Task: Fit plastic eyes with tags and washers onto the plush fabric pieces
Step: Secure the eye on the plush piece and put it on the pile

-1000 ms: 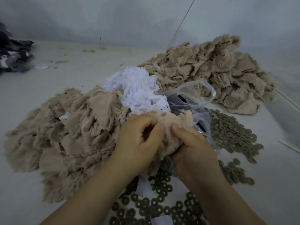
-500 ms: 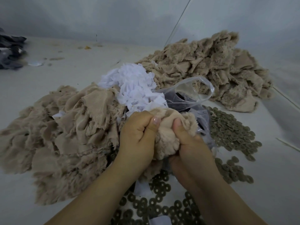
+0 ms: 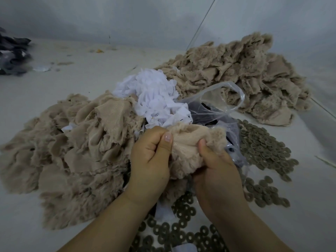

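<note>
The left hand [image 3: 151, 157] was curled tight round one side of a small beige plush fabric piece [image 3: 189, 148], its thumb pressed flat against the woven backing, while the right hand [image 3: 216, 171] pinched the other side, thumb on top and fingers hidden beneath the fluff. The piece was held bunched between both hands, lifted just above the white table [image 3: 54, 91]. No eye, tag or washer could be seen in either grip, so this looked like the fitting step itself: probably pressing a part home through the fabric, though that part was hidden. Just behind the hands lay a heap of white fabric tags [image 3: 154, 99] and a crumpled clear plastic bag [image 3: 218, 110] with dark contents, likely the eyes. To the left sat a large pile of beige plush pieces [image 3: 72, 151]; a second similar pile [image 3: 236, 75] lay well behind on the right. Flat grey-brown ring washers [image 3: 263, 148] were strewn to the right and beneath the wrists. The next move likely called for a firm squeeze, then releasing the piece onto one pile.
</note>
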Tool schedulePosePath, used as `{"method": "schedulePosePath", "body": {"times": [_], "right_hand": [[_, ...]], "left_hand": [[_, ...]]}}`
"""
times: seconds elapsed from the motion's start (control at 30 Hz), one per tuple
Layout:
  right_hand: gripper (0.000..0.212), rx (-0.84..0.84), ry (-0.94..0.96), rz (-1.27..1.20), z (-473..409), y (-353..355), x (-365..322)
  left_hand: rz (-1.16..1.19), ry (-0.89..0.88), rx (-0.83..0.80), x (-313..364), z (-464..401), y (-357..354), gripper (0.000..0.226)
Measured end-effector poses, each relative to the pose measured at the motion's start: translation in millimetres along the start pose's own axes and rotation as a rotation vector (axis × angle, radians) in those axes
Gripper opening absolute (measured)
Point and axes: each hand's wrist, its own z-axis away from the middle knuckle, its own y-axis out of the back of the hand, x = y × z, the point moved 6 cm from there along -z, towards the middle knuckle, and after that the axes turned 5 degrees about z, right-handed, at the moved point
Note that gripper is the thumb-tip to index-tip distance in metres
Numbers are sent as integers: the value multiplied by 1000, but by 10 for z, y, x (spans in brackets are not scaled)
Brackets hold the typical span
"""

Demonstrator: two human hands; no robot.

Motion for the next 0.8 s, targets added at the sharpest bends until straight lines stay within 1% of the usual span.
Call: {"method": "schedulePosePath", "body": {"times": [0.07, 0.17, 0.27, 0.33, 0.4, 0.47, 0.53, 0.6, 0.63, 0.7, 0.73, 0.8], "right_hand": [[32, 21, -28, -26, -14, 30, 0], [18, 32, -39, -31, -20, 70, -33], [25, 47, -39, 42, -25, 117, -27], [29, 34, -97, 9, -26, 100, 10], [32, 40, -140, -17, -33, 99, 40], [40, 41, -146, -65, -56, 107, 56], [51, 45, -136, -117, -76, 102, 61], [54, 47, -143, -159, -101, 114, 80], [51, 35, -140, -165, -110, 121, 82], [35, 6, -105, -53, -116, 132, 50], [31, -27, -83, 16, -111, 111, 22], [41, -126, -48, 88, -73, 32, -21]], "left_hand": [[12, 10, -18, -16, 16, -9, 34], [2, 19, -39, -30, 38, -24, 33], [-23, 10, -46, -17, 46, -21, 34], [-46, 1, -53, 12, 52, -24, 41], [-67, 9, -26, 9, 47, -4, 43], [-44, 36, 21, -31, 37, 32, 39], [-3, 67, 32, -64, 29, 45, 39], [56, 99, 34, -82, 34, 44, 42], [77, 108, 37, -83, 38, 41, 44], [81, 111, 38, -76, 41, 30, 45], [73, 105, 36, -71, 40, 25, 45], [45, 90, 27, -67, 31, 20, 44]]}}
